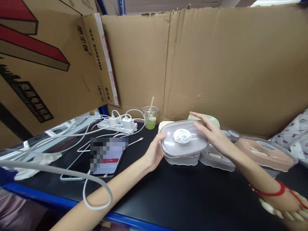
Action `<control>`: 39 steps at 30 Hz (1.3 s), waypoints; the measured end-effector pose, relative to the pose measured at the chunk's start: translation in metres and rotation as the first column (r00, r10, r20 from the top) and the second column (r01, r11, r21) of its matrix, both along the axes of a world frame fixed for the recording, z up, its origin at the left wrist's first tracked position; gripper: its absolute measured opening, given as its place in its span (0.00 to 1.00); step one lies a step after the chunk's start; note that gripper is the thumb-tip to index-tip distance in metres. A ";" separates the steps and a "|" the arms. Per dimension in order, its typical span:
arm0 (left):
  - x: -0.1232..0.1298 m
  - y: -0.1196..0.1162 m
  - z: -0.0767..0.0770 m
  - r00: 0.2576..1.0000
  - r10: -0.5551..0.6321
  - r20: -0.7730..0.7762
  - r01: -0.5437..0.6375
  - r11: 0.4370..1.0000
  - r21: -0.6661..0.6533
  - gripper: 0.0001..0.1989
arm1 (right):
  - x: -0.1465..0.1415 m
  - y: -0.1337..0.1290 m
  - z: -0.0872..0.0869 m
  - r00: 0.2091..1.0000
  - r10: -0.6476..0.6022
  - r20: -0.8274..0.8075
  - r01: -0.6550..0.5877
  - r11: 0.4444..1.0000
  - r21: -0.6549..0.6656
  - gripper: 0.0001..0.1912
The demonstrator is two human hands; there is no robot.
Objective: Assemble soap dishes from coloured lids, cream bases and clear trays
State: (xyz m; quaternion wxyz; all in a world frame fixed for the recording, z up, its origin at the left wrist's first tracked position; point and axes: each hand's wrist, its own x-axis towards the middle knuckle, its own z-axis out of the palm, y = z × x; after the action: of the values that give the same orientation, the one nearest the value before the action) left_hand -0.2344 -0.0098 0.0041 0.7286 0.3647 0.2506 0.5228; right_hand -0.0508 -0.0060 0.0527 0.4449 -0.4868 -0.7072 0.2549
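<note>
Reaches forward, slanting the left arm [127,179] in from lower left and the right arm [251,171] from lower right. Points the right hand [213,133] leftward with fingers [201,117] extended and parted. Curls the left hand [154,154] inward with the thumb [163,136] uppermost, hiding most of its other fingers.

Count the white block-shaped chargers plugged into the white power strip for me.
2. One white block-shaped charger is near the middle of the long white power strip; the other white charger is to its right, nearer the clear plastic cup. Others may be hidden.
</note>
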 end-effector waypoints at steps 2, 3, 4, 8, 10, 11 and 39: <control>-0.001 0.000 0.001 1.000 0.022 0.013 -0.022 0.999 0.037 0.35 | -0.003 -0.003 0.000 0.993 0.048 -0.109 -0.062 0.989 -0.132 0.30; -0.001 0.001 0.001 1.000 0.025 0.019 -0.026 0.998 0.052 0.35 | -0.005 -0.005 0.000 0.985 0.074 -0.158 -0.103 0.979 -0.178 0.29; -0.001 0.001 0.001 0.999 0.023 0.024 -0.025 0.998 0.065 0.34 | -0.007 -0.007 0.000 0.976 0.089 -0.198 -0.131 0.969 -0.211 0.29; 0.000 0.001 0.002 1.000 0.012 0.013 -0.013 0.996 0.084 0.31 | -0.011 -0.012 -0.001 0.977 0.053 -0.207 -0.098 0.972 -0.213 0.29; -0.001 0.001 0.003 0.999 0.032 -0.031 -0.029 0.995 0.093 0.29 | -0.008 -0.012 -0.002 0.995 0.011 -0.098 -0.022 0.993 -0.116 0.27; -0.002 0.001 0.004 0.997 0.049 -0.064 -0.042 0.993 0.107 0.28 | -0.006 -0.013 -0.003 1.000 -0.028 -0.013 0.027 0.999 -0.038 0.27; 0.003 0.007 -0.016 0.703 0.535 -0.468 -0.024 0.676 0.737 0.10 | 0.109 -0.028 -0.022 0.521 -0.285 0.805 0.210 0.956 0.203 0.38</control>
State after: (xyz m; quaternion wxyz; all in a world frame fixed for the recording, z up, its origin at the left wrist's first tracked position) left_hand -0.2313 -0.0031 -0.0121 0.3093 0.7170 0.3339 0.5280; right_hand 0.0586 -0.0336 0.0306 0.1119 -0.6263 -0.7653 -0.0973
